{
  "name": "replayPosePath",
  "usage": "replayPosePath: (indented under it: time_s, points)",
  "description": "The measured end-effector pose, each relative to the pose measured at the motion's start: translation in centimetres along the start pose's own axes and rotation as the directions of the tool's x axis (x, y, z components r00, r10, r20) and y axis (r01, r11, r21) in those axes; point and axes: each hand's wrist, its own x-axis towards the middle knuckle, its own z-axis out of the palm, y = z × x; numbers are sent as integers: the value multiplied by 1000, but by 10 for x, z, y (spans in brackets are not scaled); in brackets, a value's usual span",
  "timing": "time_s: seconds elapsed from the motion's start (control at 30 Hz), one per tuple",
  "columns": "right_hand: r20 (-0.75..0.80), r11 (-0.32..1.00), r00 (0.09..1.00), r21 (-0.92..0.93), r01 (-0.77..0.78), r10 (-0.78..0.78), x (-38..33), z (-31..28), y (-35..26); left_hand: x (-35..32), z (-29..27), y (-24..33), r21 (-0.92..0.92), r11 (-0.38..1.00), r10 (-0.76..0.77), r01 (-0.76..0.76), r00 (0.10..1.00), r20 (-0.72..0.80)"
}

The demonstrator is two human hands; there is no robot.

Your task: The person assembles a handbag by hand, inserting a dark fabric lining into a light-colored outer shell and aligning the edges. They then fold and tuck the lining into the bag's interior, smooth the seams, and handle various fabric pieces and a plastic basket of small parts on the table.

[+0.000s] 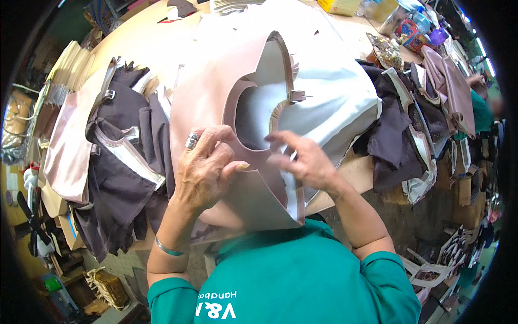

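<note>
A large pale pink leather panel [216,92] with a curved cut-out and a white lining [324,92] stands folded up in front of me. My left hand [208,167], with a ring on one finger, grips the pink panel at the lower rim of the cut-out, thumb pressed on the edge. My right hand [305,159] is blurred; its fingers pinch the panel's edge just right of the cut-out. A small metal buckle [297,96] sits on the panel's right side.
Heaps of dark brown and pink bag pieces lie at the left [124,162] and at the right [399,135] on a wooden table [361,173]. Jars and containers [415,27] stand at the far right. A small fan [32,224] and boxes are low at the left.
</note>
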Motion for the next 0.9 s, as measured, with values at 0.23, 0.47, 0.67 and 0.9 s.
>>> replayPosePath:
  time_s: [0.23, 0.47, 0.67, 0.9]
  points:
    - [129, 967, 991, 248, -52, 20, 16, 73, 21, 8, 7, 11, -56, 991, 110, -120, 981, -158]
    - [203, 888, 979, 448, -100, 8, 6, 79, 24, 2, 20, 3, 10, 998, 63, -62, 993, -99]
    - [-281, 977, 958, -184, -106, 51, 2, 15, 39, 2, 17, 2, -6, 994, 107, -107, 992, -72]
    - [-109, 986, 994, 165, 14, 4, 37, 40, 55, -16, 31, 1, -89, 996, -43, 29, 987, -155]
